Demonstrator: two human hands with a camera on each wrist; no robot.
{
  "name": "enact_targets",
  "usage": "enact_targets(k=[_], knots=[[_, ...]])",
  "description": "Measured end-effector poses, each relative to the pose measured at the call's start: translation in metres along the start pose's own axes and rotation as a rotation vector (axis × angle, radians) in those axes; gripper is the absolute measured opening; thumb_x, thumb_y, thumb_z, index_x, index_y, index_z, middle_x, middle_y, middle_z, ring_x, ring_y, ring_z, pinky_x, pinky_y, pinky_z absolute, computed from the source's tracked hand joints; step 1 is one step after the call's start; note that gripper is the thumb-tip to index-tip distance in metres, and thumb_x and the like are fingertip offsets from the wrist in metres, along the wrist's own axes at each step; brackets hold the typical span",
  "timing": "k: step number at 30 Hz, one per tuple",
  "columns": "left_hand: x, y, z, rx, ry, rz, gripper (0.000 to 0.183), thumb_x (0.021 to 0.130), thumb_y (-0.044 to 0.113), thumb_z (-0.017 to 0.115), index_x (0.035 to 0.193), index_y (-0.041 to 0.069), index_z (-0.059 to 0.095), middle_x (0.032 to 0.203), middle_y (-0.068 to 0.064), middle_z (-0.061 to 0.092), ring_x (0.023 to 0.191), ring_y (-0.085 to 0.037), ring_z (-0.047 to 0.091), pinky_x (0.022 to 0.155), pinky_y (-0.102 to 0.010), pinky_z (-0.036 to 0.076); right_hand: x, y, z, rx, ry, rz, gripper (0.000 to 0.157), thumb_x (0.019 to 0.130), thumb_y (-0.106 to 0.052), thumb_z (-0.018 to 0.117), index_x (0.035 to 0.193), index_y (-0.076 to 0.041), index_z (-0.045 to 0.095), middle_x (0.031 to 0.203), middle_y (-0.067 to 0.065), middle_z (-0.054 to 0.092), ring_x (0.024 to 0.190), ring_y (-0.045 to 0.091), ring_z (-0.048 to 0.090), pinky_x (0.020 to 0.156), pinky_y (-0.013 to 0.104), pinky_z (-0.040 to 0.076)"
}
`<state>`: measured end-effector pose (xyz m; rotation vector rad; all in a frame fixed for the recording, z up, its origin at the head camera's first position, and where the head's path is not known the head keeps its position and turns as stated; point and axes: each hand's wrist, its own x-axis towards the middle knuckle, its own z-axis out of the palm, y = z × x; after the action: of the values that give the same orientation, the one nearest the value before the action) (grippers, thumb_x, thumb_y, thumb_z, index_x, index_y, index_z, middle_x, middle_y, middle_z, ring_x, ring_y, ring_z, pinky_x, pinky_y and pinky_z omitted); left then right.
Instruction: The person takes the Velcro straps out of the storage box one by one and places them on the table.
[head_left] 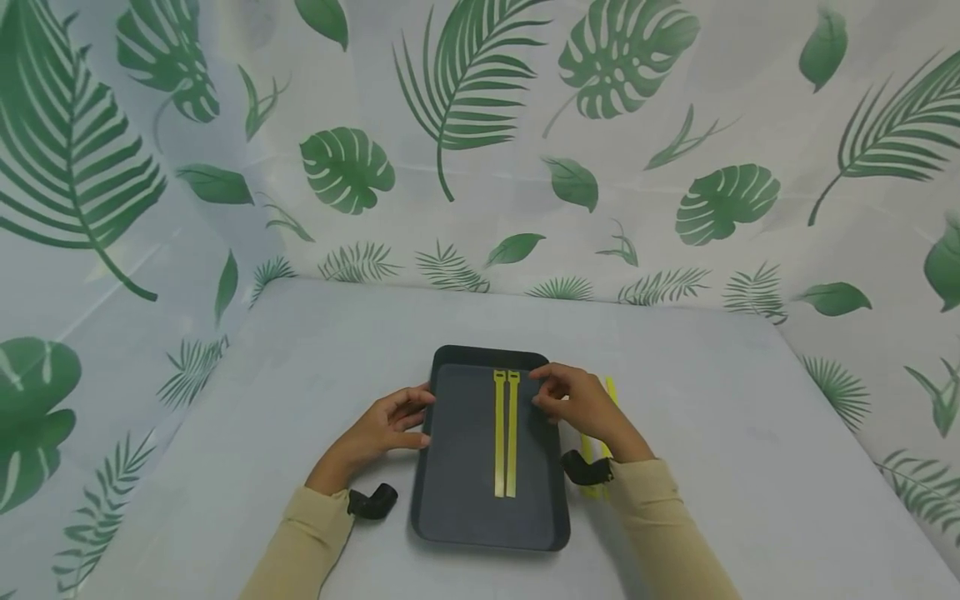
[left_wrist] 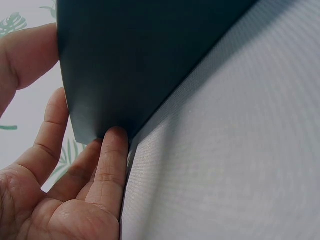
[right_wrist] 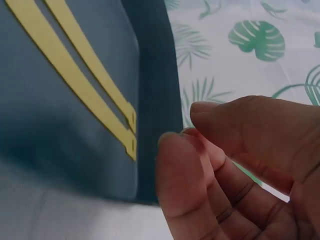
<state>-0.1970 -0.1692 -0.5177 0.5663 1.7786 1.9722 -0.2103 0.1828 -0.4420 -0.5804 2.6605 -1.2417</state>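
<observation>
A dark grey tray lies on the white surface. In it, two yellow cable straps with slotted heads lie side by side, heads at the far end; the right wrist view shows the strap heads close to the tray wall. My left hand rests at the tray's left edge, fingertips touching its outer side in the left wrist view. My right hand hovers over the tray's right rim beside the strap heads, fingers loosely bent, nothing between thumb and fingertips.
More yellow straps lie right of the tray, partly hidden under my right forearm; how many cannot be told. A leaf-printed cloth stands behind and at both sides. Black bands with camera mounts sit on my wrists.
</observation>
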Motion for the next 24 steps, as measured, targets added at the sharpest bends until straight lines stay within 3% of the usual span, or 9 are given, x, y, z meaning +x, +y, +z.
enact_targets(k=[8, 15, 24], knots=[[0.0, 0.0, 0.0, 0.009, 0.006, 0.008, 0.07, 0.093, 0.004, 0.083, 0.146, -0.02, 0.045, 0.174, -0.035, 0.017, 0.157, -0.054, 0.028, 0.12, -0.028, 0.046, 0.008, -0.004, 0.008, -0.035, -0.035, -0.025, 0.028, 0.1, 0.004, 0.072, 0.128, 0.009, 0.069, 0.096, 0.008, 0.072, 0.086, 0.025, 0.074, 0.069, 0.031, 0.064], [-0.001, 0.001, -0.001, 0.017, 0.002, 0.022, 0.069, 0.093, 0.004, 0.083, 0.145, -0.02, 0.045, 0.173, -0.036, 0.017, 0.158, -0.053, 0.026, 0.123, -0.032, 0.043, 0.017, -0.009, 0.014, -0.058, -0.095, -0.072, 0.015, 0.096, 0.01, 0.073, 0.109, 0.003, 0.074, 0.104, 0.014, 0.076, 0.092, 0.021, 0.072, 0.08, 0.037, 0.061], [0.0, 0.001, -0.001, 0.03, 0.006, 0.015, 0.066, 0.093, 0.001, 0.081, 0.146, -0.019, 0.046, 0.173, -0.035, 0.018, 0.159, -0.051, 0.026, 0.127, -0.042, 0.039, 0.03, -0.008, 0.021, -0.114, -0.196, -0.142, 0.021, 0.093, 0.014, 0.068, 0.105, -0.001, 0.076, 0.102, 0.012, 0.076, 0.086, 0.017, 0.068, 0.075, 0.034, 0.059]])
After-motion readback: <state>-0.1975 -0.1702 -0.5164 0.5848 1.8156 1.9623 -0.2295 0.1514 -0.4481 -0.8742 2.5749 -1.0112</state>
